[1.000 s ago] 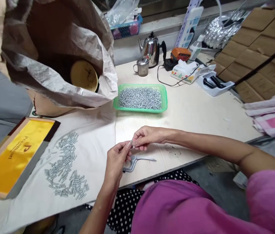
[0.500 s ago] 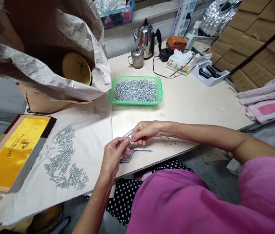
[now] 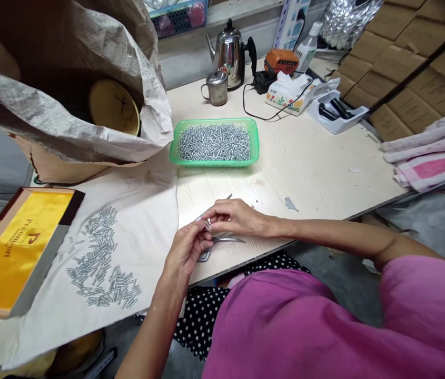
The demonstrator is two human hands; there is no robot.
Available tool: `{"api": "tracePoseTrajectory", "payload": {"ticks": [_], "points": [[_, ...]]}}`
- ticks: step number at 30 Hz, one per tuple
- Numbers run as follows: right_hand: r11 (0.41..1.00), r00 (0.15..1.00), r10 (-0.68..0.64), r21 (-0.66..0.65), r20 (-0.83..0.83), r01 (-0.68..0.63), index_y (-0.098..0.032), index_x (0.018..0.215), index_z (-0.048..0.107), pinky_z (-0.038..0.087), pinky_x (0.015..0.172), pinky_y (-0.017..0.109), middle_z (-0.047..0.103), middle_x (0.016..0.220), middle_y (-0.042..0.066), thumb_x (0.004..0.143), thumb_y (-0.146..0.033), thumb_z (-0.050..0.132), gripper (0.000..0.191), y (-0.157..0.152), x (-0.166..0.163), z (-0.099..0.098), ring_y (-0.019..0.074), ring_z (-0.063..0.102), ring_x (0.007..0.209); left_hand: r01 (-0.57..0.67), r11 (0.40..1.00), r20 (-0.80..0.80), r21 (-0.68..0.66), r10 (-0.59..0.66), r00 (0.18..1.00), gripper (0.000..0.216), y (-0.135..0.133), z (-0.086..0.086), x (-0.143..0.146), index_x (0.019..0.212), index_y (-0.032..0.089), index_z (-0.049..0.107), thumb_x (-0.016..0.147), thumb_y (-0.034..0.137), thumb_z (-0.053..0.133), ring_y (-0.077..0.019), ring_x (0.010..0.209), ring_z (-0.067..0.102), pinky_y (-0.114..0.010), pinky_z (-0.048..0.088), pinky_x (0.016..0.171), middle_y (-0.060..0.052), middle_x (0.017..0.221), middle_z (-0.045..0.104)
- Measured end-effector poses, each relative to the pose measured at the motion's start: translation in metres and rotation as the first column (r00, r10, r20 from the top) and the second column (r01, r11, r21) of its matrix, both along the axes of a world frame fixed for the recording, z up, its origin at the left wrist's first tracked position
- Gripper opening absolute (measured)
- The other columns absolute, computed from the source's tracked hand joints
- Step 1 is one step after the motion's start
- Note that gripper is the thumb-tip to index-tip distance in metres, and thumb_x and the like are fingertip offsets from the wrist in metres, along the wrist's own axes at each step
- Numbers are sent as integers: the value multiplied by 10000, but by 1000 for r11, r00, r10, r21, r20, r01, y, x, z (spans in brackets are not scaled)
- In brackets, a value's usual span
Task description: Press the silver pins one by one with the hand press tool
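My left hand [image 3: 185,248] and my right hand [image 3: 235,217] meet over the near edge of the table, fingertips pinched together on one small silvery metal piece [image 3: 207,225]. Under the hands lie metal scissors [image 3: 222,241], partly hidden. On the white cloth [image 3: 143,221] to the left lies a loose pile of several small metal pieces [image 3: 101,260]. Farther back stands a green tray [image 3: 214,159] full of the same pieces.
A yellow box [image 3: 12,252] lies at the far left. A big grey sack [image 3: 64,89] holds a yellow bowl [image 3: 114,107]. At the back stand a kettle [image 3: 230,52], a metal cup [image 3: 217,88] and a tissue box [image 3: 288,93]. Folded towels [image 3: 431,158] and cardboard boxes [image 3: 407,58] are at right.
The view has shifted, so everything sits a little higher and more to the left. Both hands stay pinched on the small piece, now slightly closer together above the scissors.
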State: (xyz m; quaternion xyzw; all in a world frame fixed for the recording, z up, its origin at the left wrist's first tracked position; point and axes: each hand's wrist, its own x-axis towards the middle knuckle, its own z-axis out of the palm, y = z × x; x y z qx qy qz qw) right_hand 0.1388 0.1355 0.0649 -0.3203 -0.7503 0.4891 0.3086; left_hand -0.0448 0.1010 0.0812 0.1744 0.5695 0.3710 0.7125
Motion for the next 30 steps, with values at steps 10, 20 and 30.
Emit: {"api": "tracePoseTrajectory", "payload": {"ticks": [10,20,30], "points": [[981,1000,-8,192,12,5,-171,1043,713,510,737,282,694,943,41,963,-307,675,162,6,7,-21,134,621,800,-14,1000,83,2,14,996,116,-7,-1,-1,841,80,767,765,114,848,-97,639,684,-184,624,674,-49,730,734],[982,1000,-19,188,-9,20,-178,1086,719,516,769,302,687,929,34,962,-346,693,211,6,13,-27,144,622,818,-63,995,51,73,59,997,461,-8,-3,2,1143,105,665,730,47,862,-121,693,735,-208,642,703,-48,860,774],[970,997,-66,231,-45,75,-198,1106,717,515,803,320,675,956,37,965,-358,699,214,2,13,-32,155,612,858,-34,992,5,125,34,999,554,-6,-3,6,1201,101,646,704,103,891,-112,666,725,-198,618,703,-54,864,782]]}}
